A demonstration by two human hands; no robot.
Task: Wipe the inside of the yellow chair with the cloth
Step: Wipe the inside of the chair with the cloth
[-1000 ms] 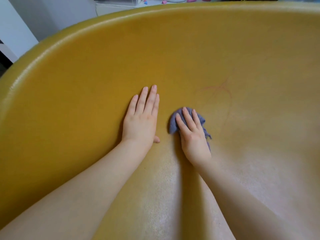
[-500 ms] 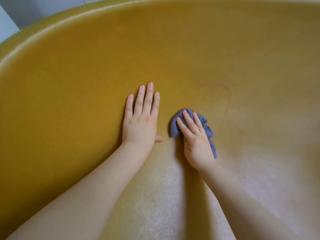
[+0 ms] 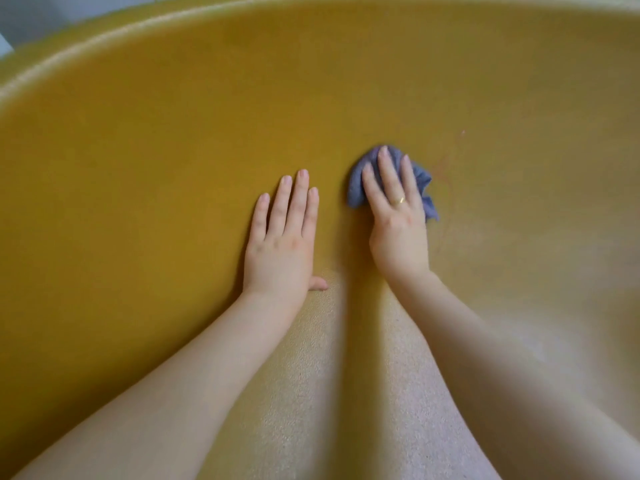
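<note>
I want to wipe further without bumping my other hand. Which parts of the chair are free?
Free: the wide yellow chair wall left of the left hand, and the surface right of the cloth, where faint reddish marks show. Crowded: the narrow strip between the left hand and the right hand.

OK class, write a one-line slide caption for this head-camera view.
Right hand presses a blue cloth on the yellow chair; left hand rests flat beside it.
</note>
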